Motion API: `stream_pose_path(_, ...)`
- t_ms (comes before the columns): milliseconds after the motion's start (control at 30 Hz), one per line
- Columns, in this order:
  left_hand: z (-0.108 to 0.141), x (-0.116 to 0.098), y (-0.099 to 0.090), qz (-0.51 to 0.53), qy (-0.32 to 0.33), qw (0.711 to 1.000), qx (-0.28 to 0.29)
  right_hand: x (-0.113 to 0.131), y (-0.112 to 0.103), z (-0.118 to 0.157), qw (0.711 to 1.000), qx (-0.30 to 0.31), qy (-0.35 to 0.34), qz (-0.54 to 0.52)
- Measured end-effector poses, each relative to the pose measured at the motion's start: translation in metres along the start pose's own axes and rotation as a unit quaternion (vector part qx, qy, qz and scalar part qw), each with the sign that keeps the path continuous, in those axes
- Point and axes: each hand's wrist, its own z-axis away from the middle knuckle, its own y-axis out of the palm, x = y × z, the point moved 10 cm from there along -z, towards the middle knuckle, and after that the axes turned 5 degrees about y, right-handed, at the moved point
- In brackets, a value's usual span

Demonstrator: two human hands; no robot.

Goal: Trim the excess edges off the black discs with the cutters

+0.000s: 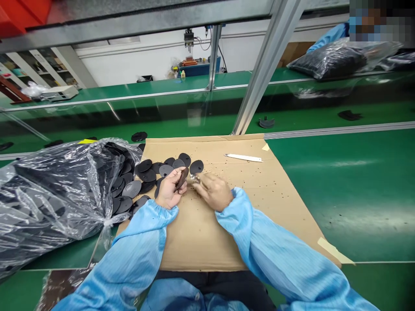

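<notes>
My left hand (170, 190) holds a dark round disc (182, 179) on edge, fingers closed round it, above the cardboard sheet (207, 246). Just right of the disc, my right hand (214, 190) is closed on a small shiny metal tool (193, 177), whose shape is partly hidden by the fingers. Several black discs (147, 175) lie on the cardboard beyond and left of my left hand, some overlapping. One separate disc (196, 167) rests just beyond the metal tool. Small dark specks are scattered over the cardboard.
A clear plastic bag (58, 203) full of black discs lies at the left. A white-handled knife (244, 158) rests on the cardboard's far part. A metal post (270, 65) rises beyond the cardboard. A green conveyor (194, 125) crosses behind; another bag (330, 58) and a person's blue sleeve (330, 36) are at far right.
</notes>
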Motion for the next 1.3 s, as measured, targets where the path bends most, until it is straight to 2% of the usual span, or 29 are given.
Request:
stream_pose_path(67,0.000,-0.001,-0.003,0.000,0.004,1.000,-0.020,-0.031,-0.009,-0.005,0.998,-0.038,0.058,0.009)
stream_pose_path(133,-0.001,-0.003,-0.005,0.005,0.014,0.999,-0.032,-0.062,-0.011,-0.008,0.991,-0.042,0.120,0.043)
stream_pose_path(233,-0.003,-0.007,-0.001,0.032,0.048,0.998,-0.013,-0.086,-0.013,-0.011,0.979,-0.036,0.170,0.109)
stream_pose_path(300,-0.003,-0.009,0.000,0.038,0.059,0.998,-0.004,-0.078,-0.017,-0.014,0.977,-0.061,0.151,0.139)
stream_pose_path(367,-0.003,-0.008,0.000,0.034,0.053,0.998,-0.005,-0.057,-0.013,-0.020,0.985,-0.066,0.090,0.131)
stream_pose_path(467,-0.001,-0.009,-0.001,0.037,0.048,0.998,-0.008,-0.029,0.016,-0.027,0.996,0.020,-0.008,0.091)
stream_pose_path(533,-0.001,-0.010,-0.003,0.045,0.050,0.998,-0.016,-0.024,0.033,-0.027,0.993,0.078,-0.029,0.078)
stream_pose_path(633,-0.002,-0.009,-0.007,0.051,0.047,0.997,-0.035,-0.029,0.039,-0.027,0.994,0.094,-0.015,0.062)
stream_pose_path(767,-0.003,-0.010,-0.007,0.036,0.067,0.997,-0.031,-0.033,0.029,-0.025,0.997,0.081,0.013,0.011)
stream_pose_path(867,-0.002,-0.019,-0.006,0.002,0.108,0.994,-0.029,-0.045,0.012,-0.022,0.989,0.033,0.095,-0.110)
stream_pose_path(900,-0.001,-0.023,-0.007,-0.013,0.124,0.992,-0.033,-0.053,0.008,-0.019,0.974,0.019,0.142,-0.177)
stream_pose_path(933,-0.001,-0.026,-0.008,-0.030,0.140,0.989,-0.039,-0.061,0.008,-0.015,0.946,0.017,0.196,-0.258)
stream_pose_path(967,0.000,-0.028,-0.008,-0.048,0.150,0.987,-0.042,-0.067,0.012,-0.009,0.904,0.029,0.250,-0.346)
stream_pose_path(1067,0.001,-0.022,-0.002,-0.096,0.140,0.985,-0.017,-0.060,0.035,0.007,0.725,0.113,0.363,-0.575)
stream_pose_path(1100,0.002,-0.018,0.002,-0.113,0.131,0.985,0.005,-0.053,0.040,0.011,0.674,0.136,0.382,-0.617)
stream_pose_path(1133,0.003,-0.015,0.007,-0.135,0.127,0.982,0.028,-0.047,0.044,0.015,0.638,0.151,0.398,-0.641)
stream_pose_path(1167,0.004,-0.013,0.010,-0.162,0.130,0.977,0.047,-0.043,0.046,0.017,0.616,0.160,0.412,-0.652)
stream_pose_path(1200,0.005,-0.012,0.012,-0.190,0.138,0.970,0.060,-0.041,0.048,0.019,0.605,0.161,0.422,-0.656)
stream_pose_path(1267,0.006,-0.012,0.012,-0.232,0.152,0.959,0.059,-0.041,0.049,0.019,0.611,0.141,0.425,-0.653)
stream_pose_path(1300,0.006,-0.011,0.009,-0.237,0.151,0.959,0.045,-0.043,0.047,0.018,0.625,0.123,0.416,-0.648)
